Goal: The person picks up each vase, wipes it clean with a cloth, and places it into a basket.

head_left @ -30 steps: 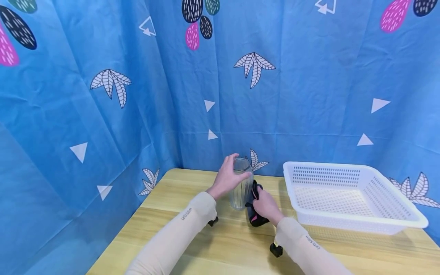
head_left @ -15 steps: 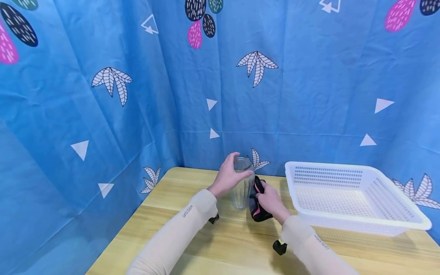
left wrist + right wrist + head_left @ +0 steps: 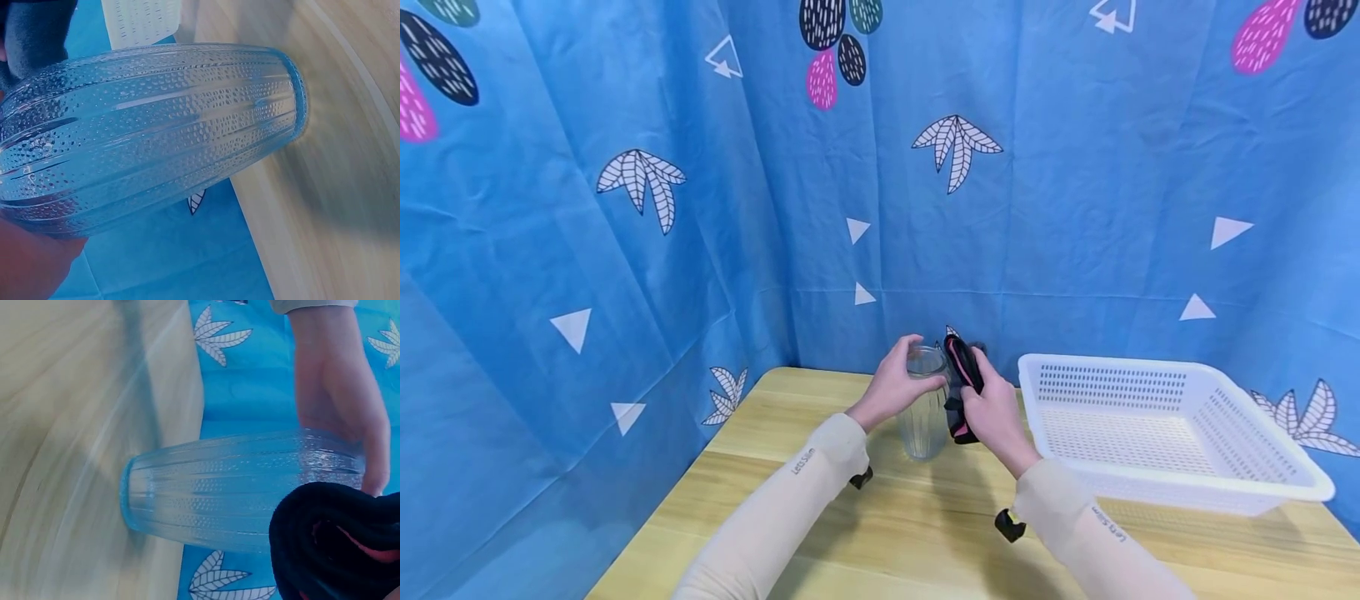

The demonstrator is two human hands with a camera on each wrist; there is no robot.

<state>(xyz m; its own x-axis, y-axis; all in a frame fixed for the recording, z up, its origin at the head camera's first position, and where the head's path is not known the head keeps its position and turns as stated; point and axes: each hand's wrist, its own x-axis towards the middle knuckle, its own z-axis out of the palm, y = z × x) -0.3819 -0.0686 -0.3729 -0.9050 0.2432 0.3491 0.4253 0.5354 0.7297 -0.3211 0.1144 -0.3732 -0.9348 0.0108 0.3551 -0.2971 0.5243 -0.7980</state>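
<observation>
A clear ribbed glass vase (image 3: 923,425) stands upright on the wooden table, its dimpled side (image 3: 187,119) filling much of the left wrist view. My left hand (image 3: 895,385) grips it near the rim, thumb on the near side and fingers behind. Just right of the rim, my right hand (image 3: 997,410) holds a dark, soft, rolled-up cloth (image 3: 962,360) with pink lines in it. One end of this cloth (image 3: 331,540) hangs down beside the glass. Its exact kind is unclear, and in the right wrist view it covers part of the vase.
To the right on the table (image 3: 880,542) stands a white perforated plastic basket (image 3: 1180,487). Behind and at the left hangs a blue patterned curtain (image 3: 1075,167), close to the table's back edge. A small black device sits under each wrist.
My right hand has raised the dark cloth from beside the lower part of the vase to the height of its rim. My left hand and the vase have stayed in place.
</observation>
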